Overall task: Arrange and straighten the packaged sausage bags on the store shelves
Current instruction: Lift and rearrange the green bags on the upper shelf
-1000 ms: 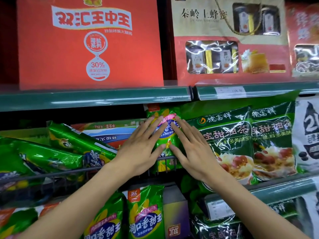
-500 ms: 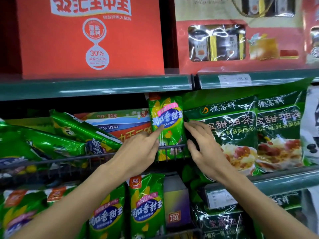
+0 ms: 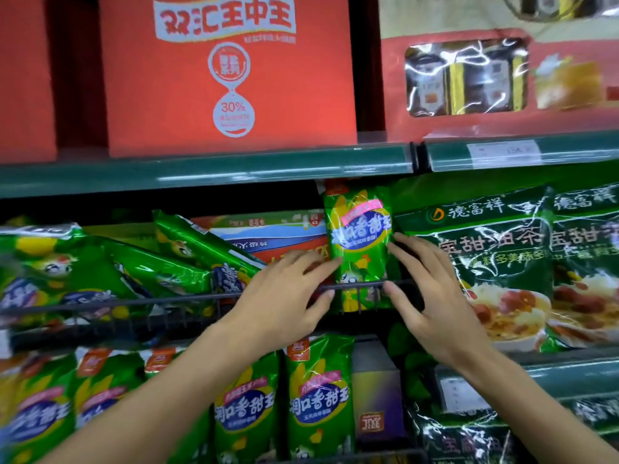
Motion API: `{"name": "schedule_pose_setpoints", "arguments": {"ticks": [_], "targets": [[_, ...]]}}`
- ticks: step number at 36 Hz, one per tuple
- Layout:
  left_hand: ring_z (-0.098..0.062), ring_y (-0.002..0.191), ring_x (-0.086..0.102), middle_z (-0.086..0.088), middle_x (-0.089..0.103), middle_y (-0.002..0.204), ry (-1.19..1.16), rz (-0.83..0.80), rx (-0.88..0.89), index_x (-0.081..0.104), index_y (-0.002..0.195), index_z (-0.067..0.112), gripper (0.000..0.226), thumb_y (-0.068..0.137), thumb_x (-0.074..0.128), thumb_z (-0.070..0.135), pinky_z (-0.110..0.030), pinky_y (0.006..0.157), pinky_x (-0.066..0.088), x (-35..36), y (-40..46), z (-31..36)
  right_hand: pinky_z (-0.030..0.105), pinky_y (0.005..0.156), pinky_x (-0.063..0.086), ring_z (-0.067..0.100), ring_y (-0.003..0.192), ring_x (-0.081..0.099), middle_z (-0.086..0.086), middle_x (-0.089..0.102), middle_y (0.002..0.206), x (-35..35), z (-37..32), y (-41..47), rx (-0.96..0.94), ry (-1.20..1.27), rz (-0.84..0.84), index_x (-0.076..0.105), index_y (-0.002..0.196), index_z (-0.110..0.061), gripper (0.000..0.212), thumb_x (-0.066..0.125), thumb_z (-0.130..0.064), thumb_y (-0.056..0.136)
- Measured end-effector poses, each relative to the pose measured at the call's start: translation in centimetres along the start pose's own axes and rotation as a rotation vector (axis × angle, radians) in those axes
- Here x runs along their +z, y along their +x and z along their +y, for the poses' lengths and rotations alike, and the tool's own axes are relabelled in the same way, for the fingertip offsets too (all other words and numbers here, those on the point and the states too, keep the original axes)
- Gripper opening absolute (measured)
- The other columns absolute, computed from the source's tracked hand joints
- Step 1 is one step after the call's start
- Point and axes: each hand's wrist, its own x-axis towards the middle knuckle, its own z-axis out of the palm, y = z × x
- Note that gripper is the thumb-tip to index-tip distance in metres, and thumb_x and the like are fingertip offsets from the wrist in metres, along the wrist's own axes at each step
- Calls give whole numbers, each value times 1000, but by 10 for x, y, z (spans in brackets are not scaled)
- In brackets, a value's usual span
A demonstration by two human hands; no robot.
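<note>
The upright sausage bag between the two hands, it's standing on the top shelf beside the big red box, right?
Not quite. The head view shows the upright sausage bag on the middle shelf, behind the wire rail, below the shelf that carries the red box. It does stand between the left hand and the right hand.

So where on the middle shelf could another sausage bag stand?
Behind the wire rail, between the upright sausage bag and the toppled green bags, though flat boxes lie there. Right of it, sweet tea bags crowd tight.
</note>
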Motion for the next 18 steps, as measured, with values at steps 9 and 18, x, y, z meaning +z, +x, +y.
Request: {"name": "schedule_pose_setpoints", "arguments": {"ticks": [9, 18], "targets": [[-28, 140, 51, -6, 59, 146, 106, 269, 73, 64, 140, 16, 44, 104, 49, 35, -46, 118, 42, -24, -78, -74, 34, 104, 50, 15, 126, 60, -4, 64, 134, 17, -84, 25, -170, 132, -3, 60, 142, -18, 43, 64, -29, 101], [-29, 135, 55, -7, 62, 140, 65, 326, -29, 67, 135, 11, 43, 101, 50, 30, -48, 110, 50, -37, -122, -141, 43, 98, 52, 25, 131, 55, -2, 52, 151, 69, -149, 85, -52, -137, -407, 27, 158, -37, 70, 56, -58, 98]]}}
